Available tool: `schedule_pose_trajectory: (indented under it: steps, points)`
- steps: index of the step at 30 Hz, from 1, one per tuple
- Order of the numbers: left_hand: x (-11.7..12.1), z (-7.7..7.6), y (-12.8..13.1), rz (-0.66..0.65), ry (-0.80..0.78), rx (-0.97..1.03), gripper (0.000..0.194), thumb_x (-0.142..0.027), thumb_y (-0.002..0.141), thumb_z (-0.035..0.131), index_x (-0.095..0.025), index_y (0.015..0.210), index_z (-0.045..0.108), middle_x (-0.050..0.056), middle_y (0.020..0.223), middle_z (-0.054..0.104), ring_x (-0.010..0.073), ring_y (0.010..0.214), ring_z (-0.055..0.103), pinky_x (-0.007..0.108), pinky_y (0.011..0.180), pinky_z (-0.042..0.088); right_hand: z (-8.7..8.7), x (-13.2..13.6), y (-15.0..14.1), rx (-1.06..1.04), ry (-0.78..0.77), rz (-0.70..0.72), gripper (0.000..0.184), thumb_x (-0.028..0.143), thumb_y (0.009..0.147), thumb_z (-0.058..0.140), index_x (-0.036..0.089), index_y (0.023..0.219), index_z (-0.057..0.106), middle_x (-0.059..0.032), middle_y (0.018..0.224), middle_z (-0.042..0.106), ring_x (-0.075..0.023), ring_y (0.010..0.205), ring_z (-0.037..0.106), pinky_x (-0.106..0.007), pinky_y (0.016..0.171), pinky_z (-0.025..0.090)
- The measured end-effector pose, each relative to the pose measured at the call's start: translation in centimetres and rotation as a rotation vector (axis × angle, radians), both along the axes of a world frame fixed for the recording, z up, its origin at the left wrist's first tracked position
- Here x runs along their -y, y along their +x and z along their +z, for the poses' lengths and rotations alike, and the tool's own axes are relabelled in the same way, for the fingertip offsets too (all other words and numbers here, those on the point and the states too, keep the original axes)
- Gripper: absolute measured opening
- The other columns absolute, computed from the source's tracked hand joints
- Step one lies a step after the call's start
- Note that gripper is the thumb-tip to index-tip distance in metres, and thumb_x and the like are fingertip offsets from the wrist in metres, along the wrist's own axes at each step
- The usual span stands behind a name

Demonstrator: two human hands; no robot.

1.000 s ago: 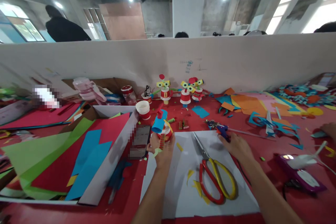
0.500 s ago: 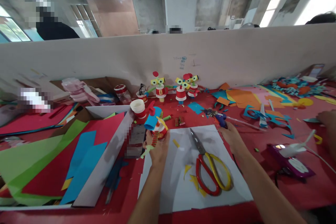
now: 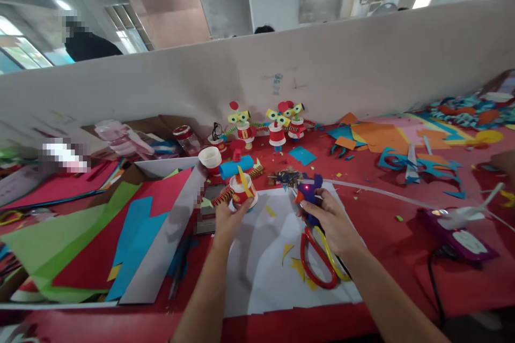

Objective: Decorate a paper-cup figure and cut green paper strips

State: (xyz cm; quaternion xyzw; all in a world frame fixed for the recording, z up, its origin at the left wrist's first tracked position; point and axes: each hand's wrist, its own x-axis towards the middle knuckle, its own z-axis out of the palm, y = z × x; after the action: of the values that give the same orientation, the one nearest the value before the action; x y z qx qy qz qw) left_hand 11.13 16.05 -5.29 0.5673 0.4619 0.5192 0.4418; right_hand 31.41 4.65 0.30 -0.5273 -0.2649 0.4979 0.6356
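Note:
My left hand (image 3: 231, 218) is closed around the base of a paper-cup figure (image 3: 241, 188). The figure has a blue paper roll (image 3: 236, 166) on top, a yellow strip down its front and folded spring arms at its sides. My right hand (image 3: 328, 218) grips a dark blue glue gun (image 3: 309, 193) with a lit red light, its nozzle pointing left toward the figure but apart from it. Below the glue gun, scissors (image 3: 317, 262) with one red and one yellow handle lie on white paper (image 3: 265, 268), their blades partly hidden. Yellow scraps (image 3: 300, 268) lie beside them.
Several finished cup figures (image 3: 277, 134) stand along the white partition (image 3: 181, 80). At left is a box (image 3: 148, 257) of coloured paper. A purple power strip (image 3: 458, 238) sits at right, near blue paper scraps (image 3: 422, 166). White cups (image 3: 210, 157) stand behind the figure.
My right hand has lifted the glue gun and brought it left, over the paper and scissors. The figure in my left hand has turned more upright. The view has tilted slightly.

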Motion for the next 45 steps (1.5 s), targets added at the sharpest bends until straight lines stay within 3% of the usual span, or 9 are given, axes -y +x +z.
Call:
schedule_pose_trajectory:
  steps: [5, 14, 19, 28, 35, 42, 45]
  points:
    - [-0.3, 0.2, -0.8, -0.076, -0.119, 0.160, 0.051, -0.038, 0.059, 0.083, -0.015, 0.101, 0.065, 0.009, 0.103, 0.072, 0.0246, 0.098, 0.066, 0.038, 0.090, 0.051, -0.8, 0.5, -0.9, 0.183, 0.026, 0.083, 0.028, 0.041, 0.077, 0.069, 0.022, 0.091, 0.054, 0.0040, 0.068, 0.058, -0.0136, 0.063, 0.055, -0.029, 0.062, 0.041]
    - [-0.2, 0.3, -0.8, -0.067, -0.142, 0.192, 0.057, -0.035, 0.049, 0.087, -0.015, 0.098, 0.065, 0.010, 0.106, 0.072, 0.0255, 0.102, 0.065, 0.038, 0.092, 0.050, -0.4, 0.1, -2.2, 0.183, 0.063, 0.159, 0.032, 0.049, 0.081, 0.064, 0.023, 0.094, 0.050, 0.0061, 0.066, 0.052, -0.0117, 0.060, 0.048, -0.028, 0.059, 0.038]
    - [-0.4, 0.1, -0.9, -0.064, -0.149, 0.190, 0.057, -0.041, 0.050, 0.085, -0.014, 0.098, 0.067, 0.011, 0.105, 0.073, 0.0267, 0.101, 0.066, 0.041, 0.092, 0.049, -0.4, -0.3, -2.6, 0.167, 0.094, 0.163, 0.031, 0.048, 0.081, 0.066, 0.024, 0.093, 0.051, 0.0059, 0.070, 0.053, -0.0117, 0.061, 0.050, -0.028, 0.060, 0.039]
    - [-0.4, 0.0, -1.1, -0.062, -0.143, 0.229, 0.053, -0.033, 0.050, 0.085, -0.014, 0.097, 0.069, 0.013, 0.106, 0.073, 0.0295, 0.106, 0.064, 0.043, 0.095, 0.048, -0.2, -0.3, -2.5, 0.192, 0.079, 0.168, 0.034, 0.049, 0.081, 0.067, 0.023, 0.098, 0.054, 0.0062, 0.067, 0.054, -0.0118, 0.060, 0.049, -0.027, 0.059, 0.037]
    - [0.0, 0.4, -1.2, -0.106, -0.108, 0.320, 0.079, -0.026, 0.044, 0.087, -0.019, 0.118, 0.063, 0.012, 0.125, 0.066, 0.0306, 0.121, 0.057, 0.041, 0.099, 0.046, -0.1, 0.0, -2.5, 0.240, 0.055, 0.171, 0.033, 0.049, 0.082, 0.066, 0.023, 0.097, 0.053, 0.0057, 0.064, 0.054, -0.0128, 0.059, 0.049, -0.027, 0.059, 0.036]
    - [0.4, 1.1, -1.6, -0.189, -0.064, 0.280, 0.075, -0.023, 0.049, 0.085, -0.019, 0.120, 0.061, 0.011, 0.127, 0.064, 0.0297, 0.126, 0.053, 0.043, 0.106, 0.039, 0.2, 0.2, -2.6, 0.225, 0.035, 0.177, 0.033, 0.050, 0.078, 0.069, 0.023, 0.093, 0.056, 0.0045, 0.067, 0.054, -0.0137, 0.060, 0.049, -0.028, 0.060, 0.036]
    - [1.7, 0.8, -1.6, -0.060, -0.104, 0.230, 0.068, -0.025, 0.052, 0.083, -0.018, 0.115, 0.061, 0.011, 0.121, 0.065, 0.0293, 0.119, 0.056, 0.043, 0.103, 0.041, 0.0, 0.2, -2.6, 0.211, 0.040, 0.183, 0.032, 0.050, 0.078, 0.069, 0.023, 0.089, 0.056, 0.0050, 0.064, 0.052, -0.0138, 0.059, 0.048, -0.028, 0.060, 0.036]
